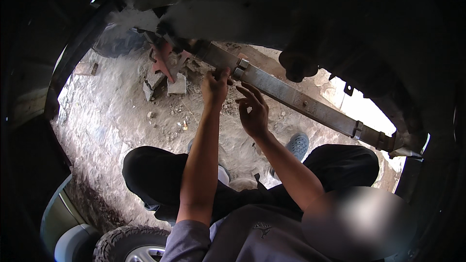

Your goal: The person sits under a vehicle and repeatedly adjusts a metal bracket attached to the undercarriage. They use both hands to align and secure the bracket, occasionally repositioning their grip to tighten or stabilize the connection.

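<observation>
A long metal leaf spring point(301, 99) with clamps runs slantwise across the view under a dark vehicle body. My left hand point(215, 88) is up against the lower edge of the spring, just left of a metal clamp point(241, 69). Its fingers are curled with the thumb near the spring; whatever they hold is hidden. My right hand point(254, 111) is raised just below the same clamp, fingers bent and apart, the thumb and a finger curving around a gap. Nothing shows in it.
Dark underbody parts hang overhead. A red metal piece point(162, 61) stands among broken blocks point(177, 84) at the far left. Stones and rubble lie on the rough ground point(111, 111). A tyre point(130, 243) is at lower left. My bent knees spread below my hands.
</observation>
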A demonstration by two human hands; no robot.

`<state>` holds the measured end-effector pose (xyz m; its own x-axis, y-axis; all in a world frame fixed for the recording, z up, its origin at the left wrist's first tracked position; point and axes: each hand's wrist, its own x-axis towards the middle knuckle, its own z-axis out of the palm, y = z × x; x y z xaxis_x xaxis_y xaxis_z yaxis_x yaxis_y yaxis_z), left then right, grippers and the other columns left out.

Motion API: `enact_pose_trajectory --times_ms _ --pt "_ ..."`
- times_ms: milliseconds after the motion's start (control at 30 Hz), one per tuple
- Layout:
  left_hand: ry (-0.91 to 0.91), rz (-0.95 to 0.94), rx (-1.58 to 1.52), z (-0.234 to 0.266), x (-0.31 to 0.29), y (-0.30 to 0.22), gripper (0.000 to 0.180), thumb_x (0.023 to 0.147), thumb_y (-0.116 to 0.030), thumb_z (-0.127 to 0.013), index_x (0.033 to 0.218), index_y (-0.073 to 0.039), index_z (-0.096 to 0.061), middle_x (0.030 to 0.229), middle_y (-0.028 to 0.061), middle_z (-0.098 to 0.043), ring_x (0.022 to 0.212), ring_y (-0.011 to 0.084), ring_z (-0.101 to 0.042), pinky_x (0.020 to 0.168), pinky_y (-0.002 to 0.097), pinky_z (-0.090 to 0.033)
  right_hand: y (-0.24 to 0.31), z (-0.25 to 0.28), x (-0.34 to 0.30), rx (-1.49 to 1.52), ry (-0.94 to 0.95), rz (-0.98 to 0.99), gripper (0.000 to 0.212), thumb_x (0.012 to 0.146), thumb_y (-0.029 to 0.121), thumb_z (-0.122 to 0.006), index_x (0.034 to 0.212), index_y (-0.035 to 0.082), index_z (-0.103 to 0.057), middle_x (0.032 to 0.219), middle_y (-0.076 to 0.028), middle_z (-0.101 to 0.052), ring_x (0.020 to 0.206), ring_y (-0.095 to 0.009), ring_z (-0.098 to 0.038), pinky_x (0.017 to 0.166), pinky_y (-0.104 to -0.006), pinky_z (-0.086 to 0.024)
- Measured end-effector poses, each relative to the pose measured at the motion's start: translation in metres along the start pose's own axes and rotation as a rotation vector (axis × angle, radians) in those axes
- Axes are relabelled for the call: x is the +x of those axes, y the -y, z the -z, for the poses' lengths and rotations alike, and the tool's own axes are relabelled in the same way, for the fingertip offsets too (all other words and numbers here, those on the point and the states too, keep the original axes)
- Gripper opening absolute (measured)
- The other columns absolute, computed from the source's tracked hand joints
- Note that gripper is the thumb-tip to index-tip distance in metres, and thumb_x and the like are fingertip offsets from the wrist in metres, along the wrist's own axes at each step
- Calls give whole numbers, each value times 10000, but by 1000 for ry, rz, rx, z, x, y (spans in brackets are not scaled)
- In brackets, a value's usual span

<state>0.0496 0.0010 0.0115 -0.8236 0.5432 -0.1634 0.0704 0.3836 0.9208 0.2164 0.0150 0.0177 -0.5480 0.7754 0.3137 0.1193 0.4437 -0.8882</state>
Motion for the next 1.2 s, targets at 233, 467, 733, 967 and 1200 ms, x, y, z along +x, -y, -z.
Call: enact_pose_trajectory --times_ms 233,467,733,967,1200 --pt "-211 -120 230 -13 1 -7 629 874 -450 -867 1183 41 -622 1083 267 -757 1045 474 -729 911 540 -560 -11 -5 -6 -23 -11 -29 393 952 -42 -614 1310 76 -727 1398 -176 -672 893 -254 -793 811 -363 -624" --pt "-252 -82 354 -21 -6 -33 713 863 -323 -907 1203 66 -415 1079 370 -714 1040 513 -726 877 568 -575 -14 -11 -12 20 -12 61 393 977 -57 -578 1313 81 -729 1387 -170 -674 863 -233 -786 783 -349 -622" --pt "-233 25 225 -26 -9 -45 649 908 -330 -865 1222 77 -470 1124 327 -728 1063 502 -723 920 547 -561 -15 -5 -14 26 -18 75 378 973 -76 -563 1281 64 -730 1346 -182 -683 818 -221 -780 756 -352 -624" --pt "-260 0 144 -24 -21 -34 628 883 -320 -890 1196 55 -496 1136 327 -726 1048 503 -727 915 547 -563 -14 3 -19 -7 13 45 399 971 -91 -542 1294 39 -736 1363 -175 -686 837 -213 -794 761 -323 -640" --pt "-258 8 214 -28 -6 -36 612 876 -308 -895 1192 59 -522 1132 319 -741 1063 499 -727 929 541 -562 -16 7 -21 -31 23 40 406 972 -100 -534 1285 50 -744 1353 -175 -690 869 -211 -793 747 -330 -639"
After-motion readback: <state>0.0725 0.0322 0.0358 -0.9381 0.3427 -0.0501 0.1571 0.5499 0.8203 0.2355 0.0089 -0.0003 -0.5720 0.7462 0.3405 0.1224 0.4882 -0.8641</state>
